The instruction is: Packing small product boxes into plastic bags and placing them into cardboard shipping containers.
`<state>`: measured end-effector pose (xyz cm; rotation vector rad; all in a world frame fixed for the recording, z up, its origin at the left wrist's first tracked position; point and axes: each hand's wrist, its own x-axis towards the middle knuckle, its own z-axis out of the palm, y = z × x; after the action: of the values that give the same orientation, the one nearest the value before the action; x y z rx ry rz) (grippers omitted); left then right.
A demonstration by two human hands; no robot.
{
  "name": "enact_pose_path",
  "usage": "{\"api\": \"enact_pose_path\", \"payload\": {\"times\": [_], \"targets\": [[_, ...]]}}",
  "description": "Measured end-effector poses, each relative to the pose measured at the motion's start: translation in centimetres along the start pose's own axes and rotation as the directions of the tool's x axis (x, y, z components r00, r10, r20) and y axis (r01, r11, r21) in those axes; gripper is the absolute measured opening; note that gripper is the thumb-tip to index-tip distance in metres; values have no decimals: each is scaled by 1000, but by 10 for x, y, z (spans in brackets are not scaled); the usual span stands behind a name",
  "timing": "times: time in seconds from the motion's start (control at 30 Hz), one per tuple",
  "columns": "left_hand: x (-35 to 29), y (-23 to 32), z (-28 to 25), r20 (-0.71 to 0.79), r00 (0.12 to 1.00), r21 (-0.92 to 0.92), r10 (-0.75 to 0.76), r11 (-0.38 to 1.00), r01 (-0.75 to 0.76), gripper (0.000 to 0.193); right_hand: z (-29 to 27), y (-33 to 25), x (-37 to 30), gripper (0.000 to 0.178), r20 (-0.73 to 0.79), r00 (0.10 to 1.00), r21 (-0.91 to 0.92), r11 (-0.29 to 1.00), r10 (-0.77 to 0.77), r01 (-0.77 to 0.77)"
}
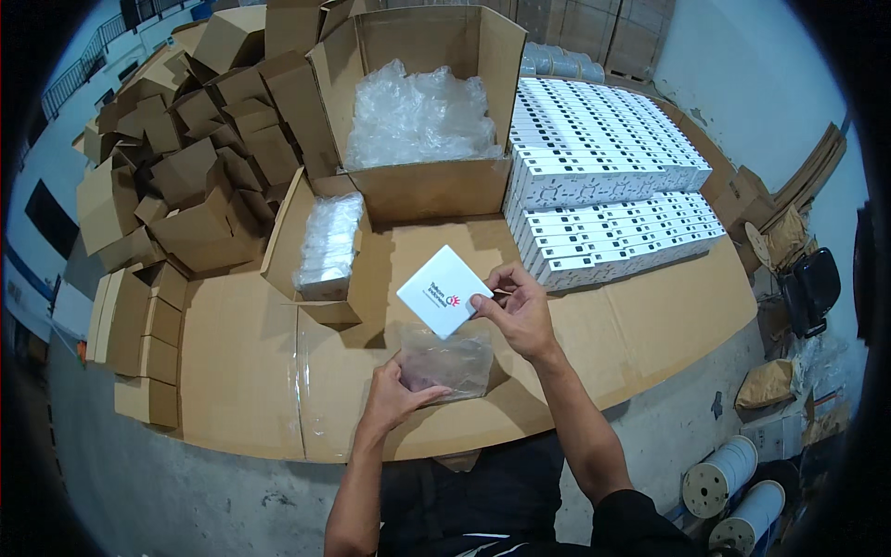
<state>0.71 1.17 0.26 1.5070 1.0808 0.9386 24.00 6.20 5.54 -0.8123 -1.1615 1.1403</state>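
My right hand (520, 311) pinches the right corner of a flat white square box (434, 286) that has a small printed mark on its top. The box is held tilted above the table. Below it, my left hand (397, 395) grips a clear plastic bag (450, 364) by its left side, thumb on top. The bag's upper edge lies just under the box's lower corner; whether they touch I cannot tell. Left of the box, an open cardboard carton (357, 302) holds a row of plastic-wrapped items (329, 243).
A large open carton (427, 190) full of clear plastic bags (418, 116) stands at the back. Stacked white boxes (603, 176) fill the back right. Empty brown cartons (200, 200) pile up at the left. Cable spools (719, 473) sit on the floor, lower right.
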Motion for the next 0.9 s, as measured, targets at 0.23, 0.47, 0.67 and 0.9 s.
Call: {"api": "enact_pose_path", "payload": {"times": [0.23, 0.47, 0.67, 0.9], "targets": [[-1, 0, -2, -24, 1000, 2, -14, 1000, 14, 58, -16, -2, -5, 23, 101, 995, -56, 998, 24, -19], [-1, -2, -2, -27, 999, 2, 20, 1000, -20, 58, -21, -13, -10, 22, 241, 967, -140, 989, 82, -49], [-1, 0, -2, -25, 999, 16, 33, 999, -33, 54, -17, -8, -7, 24, 314, 939, -158, 983, 142, -96], [1, -7, -3, 6, 986, -379, -166, 912, 156, 31, -14, -4, -8, 23, 295, 925, -184, 964, 240, -191]]}}
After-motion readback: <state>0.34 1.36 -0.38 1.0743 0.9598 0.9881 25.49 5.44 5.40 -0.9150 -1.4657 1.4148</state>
